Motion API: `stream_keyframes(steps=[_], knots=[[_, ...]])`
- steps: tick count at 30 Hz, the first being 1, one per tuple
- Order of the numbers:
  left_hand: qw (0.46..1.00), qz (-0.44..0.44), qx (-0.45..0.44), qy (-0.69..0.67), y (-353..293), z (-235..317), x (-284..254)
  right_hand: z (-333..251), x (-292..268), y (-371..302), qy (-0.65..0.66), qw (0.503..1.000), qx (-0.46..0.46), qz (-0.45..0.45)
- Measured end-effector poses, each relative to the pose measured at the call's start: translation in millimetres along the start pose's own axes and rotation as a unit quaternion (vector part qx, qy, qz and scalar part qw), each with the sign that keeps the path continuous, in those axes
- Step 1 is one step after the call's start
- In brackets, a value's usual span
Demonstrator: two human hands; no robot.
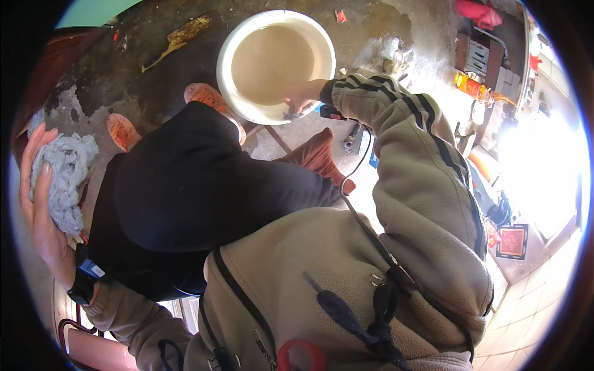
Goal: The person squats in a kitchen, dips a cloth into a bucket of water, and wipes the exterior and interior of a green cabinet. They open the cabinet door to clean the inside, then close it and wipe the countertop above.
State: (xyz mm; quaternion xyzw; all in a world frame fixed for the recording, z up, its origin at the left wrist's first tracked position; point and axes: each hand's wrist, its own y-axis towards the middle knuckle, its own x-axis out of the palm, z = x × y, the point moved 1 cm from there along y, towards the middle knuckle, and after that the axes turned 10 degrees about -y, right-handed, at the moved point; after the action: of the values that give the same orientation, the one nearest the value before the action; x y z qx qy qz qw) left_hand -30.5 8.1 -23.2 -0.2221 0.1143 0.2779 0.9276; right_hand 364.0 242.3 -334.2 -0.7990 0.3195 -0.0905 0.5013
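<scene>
At the far left, my left hand [44, 213] grips a crumpled grey-blue rag [67, 176], its fingers along one side and its thumb over the cloth. My right hand [301, 99] reaches over the near right rim of a white basin [225, 68]. Cloudy brownish water [269, 65] fills much of this basin. The fingers of that hand are blurred at the inner wall, beside a small greyish patch I cannot make out. Whether they hold anything is not plain.
A yellowish brush-shaped tool [180, 38] lies on the wet, stained concrete floor at the back left. My orange-patterned shoes [124, 132] are beside the basin. Bottles with orange labels [473, 86] stand at the right. A pinkish seat [99, 351] is at the lower left.
</scene>
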Motion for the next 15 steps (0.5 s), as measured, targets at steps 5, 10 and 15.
stream_keyframes(steps=[5, 10, 15], knots=[[1.000, -0.009, 0.001, 0.000, 0.8, -0.8, -0.1, -11.2, 15.9, 9.3, -0.011, 0.994, -0.098, 0.045], [1.000, -0.001, -0.018, 0.009, -0.2, 1.5, -0.6, -46.5, 0.2, 28.0, -0.067, 0.974, -0.169, 0.135], [0.997, -0.011, 0.018, 0.071, -0.6, 4.7, 1.4, -19.8, -0.4, 4.3, -0.029, 0.995, -0.077, 0.047]])
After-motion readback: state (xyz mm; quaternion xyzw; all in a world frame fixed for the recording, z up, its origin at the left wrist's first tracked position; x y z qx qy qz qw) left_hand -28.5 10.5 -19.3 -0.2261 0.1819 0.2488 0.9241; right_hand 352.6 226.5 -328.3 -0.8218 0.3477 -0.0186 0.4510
